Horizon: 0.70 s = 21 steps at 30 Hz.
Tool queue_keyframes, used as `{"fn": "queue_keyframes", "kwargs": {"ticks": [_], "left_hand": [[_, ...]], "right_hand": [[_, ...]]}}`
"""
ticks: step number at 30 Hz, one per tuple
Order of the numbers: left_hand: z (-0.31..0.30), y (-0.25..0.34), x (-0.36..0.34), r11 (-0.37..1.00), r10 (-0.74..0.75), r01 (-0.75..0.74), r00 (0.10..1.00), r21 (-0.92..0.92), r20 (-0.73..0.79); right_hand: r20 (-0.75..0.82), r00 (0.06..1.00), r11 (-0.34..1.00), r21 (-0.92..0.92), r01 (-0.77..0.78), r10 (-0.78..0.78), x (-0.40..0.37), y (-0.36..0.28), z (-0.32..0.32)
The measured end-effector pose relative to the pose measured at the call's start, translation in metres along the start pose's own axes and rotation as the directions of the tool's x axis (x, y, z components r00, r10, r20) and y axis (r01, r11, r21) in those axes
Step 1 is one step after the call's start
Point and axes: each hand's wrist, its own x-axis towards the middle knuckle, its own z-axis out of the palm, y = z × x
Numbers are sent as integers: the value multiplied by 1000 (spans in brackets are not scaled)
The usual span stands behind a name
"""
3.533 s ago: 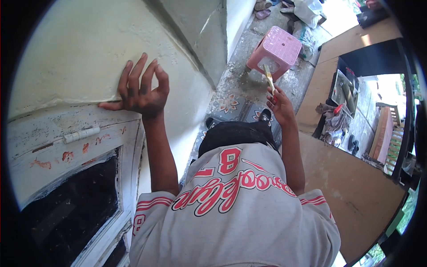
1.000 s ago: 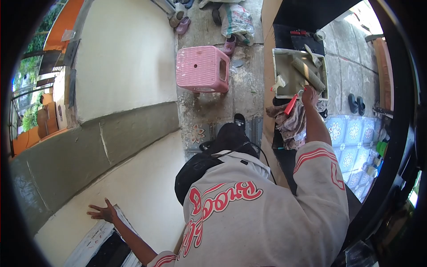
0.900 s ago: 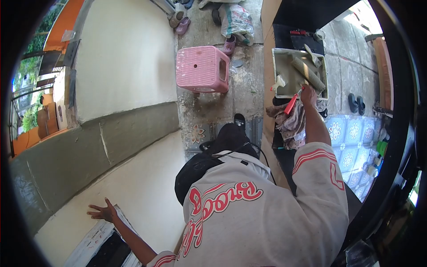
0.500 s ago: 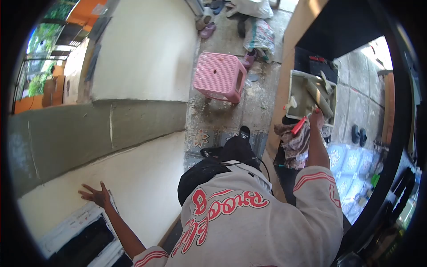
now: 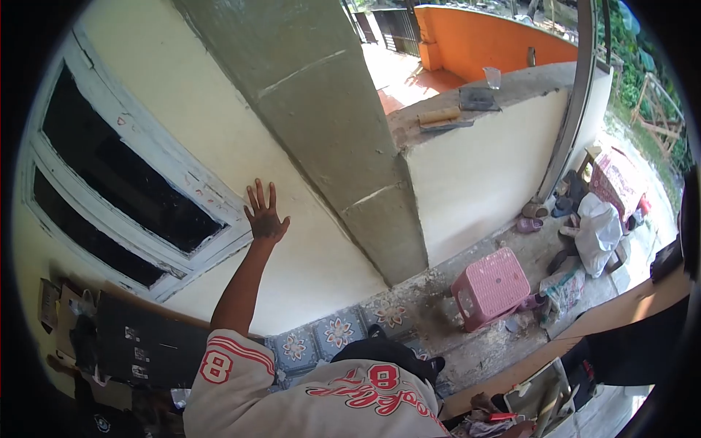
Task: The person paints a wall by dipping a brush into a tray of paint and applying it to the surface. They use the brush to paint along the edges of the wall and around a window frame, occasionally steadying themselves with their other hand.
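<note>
My left hand (image 5: 266,217) lies flat on the cream wall (image 5: 310,270), fingers spread, just right of the white window frame (image 5: 164,157). Low on the right, my right hand (image 5: 523,429) is partly cut off by the frame's edge. It appears closed round the red-handled paint roller (image 5: 502,417), whose handle sticks out beside the fingers. The roller end lies over a pale paint tray (image 5: 537,387). A crumpled rag (image 5: 485,429) is bunched next to the tray.
A pink plastic stool (image 5: 493,287) stands on the dusty floor ahead. A grey band (image 5: 307,109) runs up the wall. White sacks (image 5: 597,233) and shoes (image 5: 529,225) lie beyond. Loose pieces (image 5: 442,117) rest on the low wall's ledge. Dark boxes (image 5: 153,336) stand at lower left.
My view has swung left toward the wall and window. The left hand now appears higher in view, against the wall. The right hand, roller and tray have shifted to the lower right edge.
</note>
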Motion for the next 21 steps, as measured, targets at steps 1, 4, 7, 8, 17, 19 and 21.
{"fn": "queue_keyframes", "kwargs": {"ticks": [1,4,7,8,17,19,21], "left_hand": [[2,0,1,1000,-14,14,1000,-7,-9],[-1,-1,0,999,-33,32,999,15,16],[0,-2,-1,1000,-7,7,1000,14,-3],[0,-3,-1,1000,-18,18,1000,4,-5],[19,-12,3,999,13,-17,998,-50,-62],[24,-21,1,996,25,-32,996,-82,-82],[32,-23,4,991,49,-66,990,-120,-134]], "right_hand": [[12,1000,999,34,-6,6,-1,-10,2],[64,998,991,130,-13,4,-5,-44,14],[112,994,979,204,-23,0,-4,-65,17],[122,993,973,229,-31,2,-3,-71,16],[212,976,860,489,-143,42,-37,-145,4],[220,975,824,547,-147,28,-39,-167,-8],[208,978,763,629,-146,15,-41,-199,-30]]}}
